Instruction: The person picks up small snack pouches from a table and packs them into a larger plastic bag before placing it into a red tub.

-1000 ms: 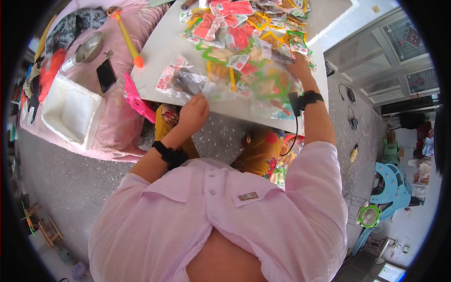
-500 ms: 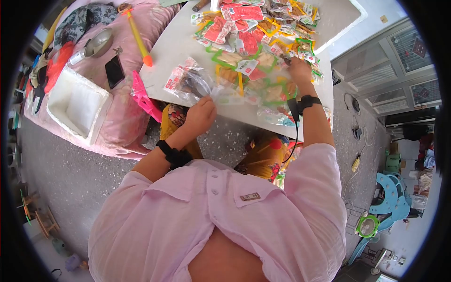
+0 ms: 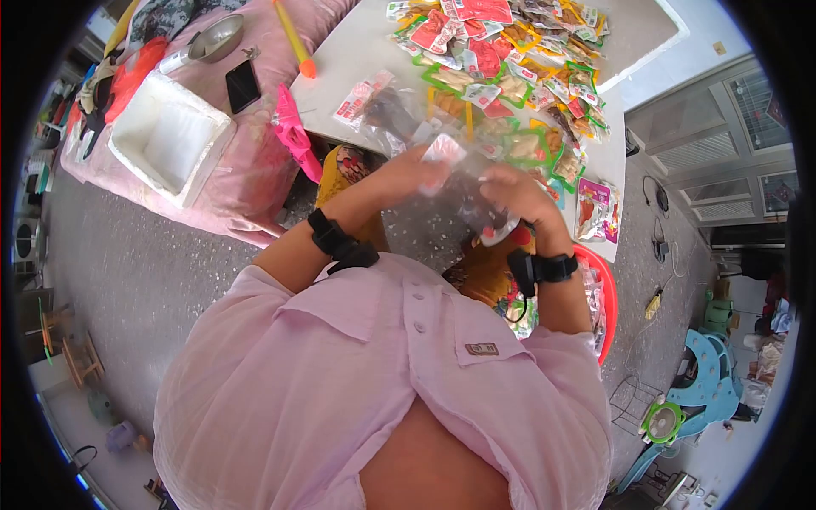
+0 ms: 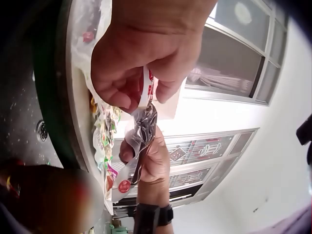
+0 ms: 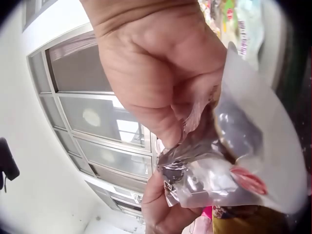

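Between both hands, above the lap at the table's near edge, is a clear plastic packet (image 3: 463, 191) with dark contents. The left hand (image 3: 408, 174) pinches its white-and-red end; in the left wrist view the left hand (image 4: 146, 63) has thumb and fingers closed on that end. The right hand (image 3: 518, 195) grips the packet's other side; in the right wrist view the right hand (image 5: 165, 73) holds the crinkled film of the packet (image 5: 234, 141), which shows a red oval mark. Another clear bag with dark contents (image 3: 387, 110) lies on the table beside the left hand.
Many colourful packets (image 3: 484, 55) are heaped on the white table (image 3: 340, 59). A purple packet (image 3: 597, 208) lies at its right corner. A red tub (image 3: 609, 306) stands below. On the pink-covered surface to the left are a white foam box (image 3: 170, 140) and a phone (image 3: 243, 87).
The right hand has come back from the packet heap toward the body with a dark packet. The left hand has left the bag on the table, moved right and taken the packet's end.
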Demonstrator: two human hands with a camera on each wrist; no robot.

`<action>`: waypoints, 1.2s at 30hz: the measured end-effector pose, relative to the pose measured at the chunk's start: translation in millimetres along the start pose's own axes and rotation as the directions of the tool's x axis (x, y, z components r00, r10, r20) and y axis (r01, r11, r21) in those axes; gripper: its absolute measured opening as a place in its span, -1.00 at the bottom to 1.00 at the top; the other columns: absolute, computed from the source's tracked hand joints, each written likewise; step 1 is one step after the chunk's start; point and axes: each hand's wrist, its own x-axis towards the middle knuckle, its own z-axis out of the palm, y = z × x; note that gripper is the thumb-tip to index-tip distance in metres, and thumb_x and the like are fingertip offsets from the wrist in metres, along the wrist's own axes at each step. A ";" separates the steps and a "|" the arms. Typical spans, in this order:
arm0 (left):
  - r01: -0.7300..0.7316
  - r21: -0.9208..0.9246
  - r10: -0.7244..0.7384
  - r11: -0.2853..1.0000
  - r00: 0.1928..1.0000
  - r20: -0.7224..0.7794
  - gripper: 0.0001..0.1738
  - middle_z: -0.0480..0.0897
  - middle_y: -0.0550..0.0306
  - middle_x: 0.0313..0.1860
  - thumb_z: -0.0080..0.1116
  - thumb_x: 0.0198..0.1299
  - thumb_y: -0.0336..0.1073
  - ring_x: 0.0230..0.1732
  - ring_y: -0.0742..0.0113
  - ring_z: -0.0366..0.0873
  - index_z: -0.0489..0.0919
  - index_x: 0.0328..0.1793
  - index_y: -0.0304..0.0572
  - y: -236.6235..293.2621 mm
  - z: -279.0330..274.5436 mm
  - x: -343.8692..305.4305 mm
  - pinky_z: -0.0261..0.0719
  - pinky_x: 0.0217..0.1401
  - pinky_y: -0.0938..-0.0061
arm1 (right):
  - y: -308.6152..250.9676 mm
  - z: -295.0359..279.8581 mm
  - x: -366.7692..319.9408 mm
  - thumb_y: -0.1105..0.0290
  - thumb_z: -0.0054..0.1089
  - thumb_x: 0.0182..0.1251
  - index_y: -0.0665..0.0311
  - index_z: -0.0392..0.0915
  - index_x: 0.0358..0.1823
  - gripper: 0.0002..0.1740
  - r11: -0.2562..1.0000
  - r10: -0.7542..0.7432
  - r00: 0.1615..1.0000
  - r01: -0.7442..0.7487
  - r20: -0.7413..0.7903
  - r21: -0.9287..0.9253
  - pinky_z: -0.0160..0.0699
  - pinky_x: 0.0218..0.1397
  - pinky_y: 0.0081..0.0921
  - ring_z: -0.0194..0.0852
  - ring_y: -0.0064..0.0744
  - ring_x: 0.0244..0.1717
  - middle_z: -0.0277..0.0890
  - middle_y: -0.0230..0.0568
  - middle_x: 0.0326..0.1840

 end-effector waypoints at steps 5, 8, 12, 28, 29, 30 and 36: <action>0.065 -0.194 -0.057 0.979 0.997 0.046 -0.83 0.38 0.34 -0.52 -0.02 0.03 -0.26 -0.50 0.63 0.27 0.42 -0.30 -0.18 -6.5 9.1 -10.3 0.25 -0.47 0.69 | 63.5 11.6 -20.4 0.42 0.09 0.06 0.29 0.37 -0.15 -0.71 0.880 -0.089 0.995 0.095 -0.035 0.465 0.35 -0.26 -0.63 0.34 -0.57 -0.29 0.41 -0.36 -0.28; 0.053 -0.157 -0.054 0.986 0.999 -0.002 -0.86 0.36 0.35 -0.55 -0.01 0.03 -0.27 -0.53 0.64 0.25 0.39 -0.36 -0.18 -10.1 9.0 -6.7 0.23 -0.49 0.70 | 89.3 13.2 -38.2 0.38 0.14 0.03 0.32 0.31 -0.06 -0.58 0.684 -0.176 0.981 0.182 -0.082 0.706 0.37 -0.13 -0.53 0.34 -0.46 -0.17 0.38 -0.24 -0.16; 0.037 -0.259 -0.032 0.965 0.999 0.023 -0.79 0.34 0.35 -0.54 -0.01 0.03 -0.41 -0.54 0.62 0.26 0.39 -0.16 -0.21 -16.6 16.4 0.2 0.24 -0.52 0.67 | 91.6 33.0 -44.8 0.34 0.20 -0.03 0.35 0.28 -0.01 -0.48 0.342 -0.171 0.960 0.269 -0.222 0.900 0.34 0.00 -0.39 0.31 -0.35 -0.04 0.35 -0.17 -0.07; -0.045 0.999 0.619 0.027 0.785 0.019 -0.79 0.42 -0.03 -0.37 0.02 -0.14 -0.28 -0.28 0.03 0.41 0.42 -0.37 -0.24 -12.1 -8.8 8.3 0.40 -0.28 0.26 | 106.4 36.2 -18.6 0.52 -0.03 0.13 0.34 0.37 -0.29 -0.89 0.400 0.039 0.847 0.473 -0.531 0.785 0.46 -0.31 -0.49 0.42 -0.42 -0.33 0.42 -0.20 -0.33; -0.017 0.999 0.575 0.046 0.818 -0.013 -0.81 0.41 -0.03 -0.39 0.00 -0.13 -0.29 -0.29 0.02 0.42 0.42 -0.39 -0.23 -14.6 -9.1 10.5 0.41 -0.30 0.25 | 105.2 38.0 -16.5 0.52 -0.03 0.13 0.35 0.36 -0.29 -0.89 0.404 0.014 0.846 0.483 -0.533 0.777 0.46 -0.34 -0.50 0.41 -0.42 -0.34 0.42 -0.20 -0.33; -0.003 0.996 0.572 0.091 0.819 -0.049 -0.83 0.42 -0.03 -0.40 -0.01 -0.12 -0.30 -0.32 0.01 0.41 0.41 -0.41 -0.23 -16.2 -10.2 13.1 0.41 -0.32 0.25 | 104.0 38.7 -13.9 0.52 -0.04 0.14 0.35 0.36 -0.30 -0.90 0.407 -0.013 0.845 0.493 -0.535 0.769 0.46 -0.36 -0.50 0.41 -0.42 -0.34 0.42 -0.19 -0.34; -0.043 0.971 0.617 0.237 0.778 -0.116 -0.89 0.43 -0.04 -0.47 -0.07 -0.07 -0.34 -0.38 0.00 0.41 0.40 -0.43 -0.21 -19.8 -17.6 17.7 0.41 -0.37 0.25 | 88.7 42.4 3.4 0.58 -0.04 0.10 0.39 0.33 -0.32 -0.91 0.384 0.066 0.875 0.421 -0.479 0.822 0.48 -0.34 -0.48 0.42 -0.37 -0.36 0.41 -0.14 -0.35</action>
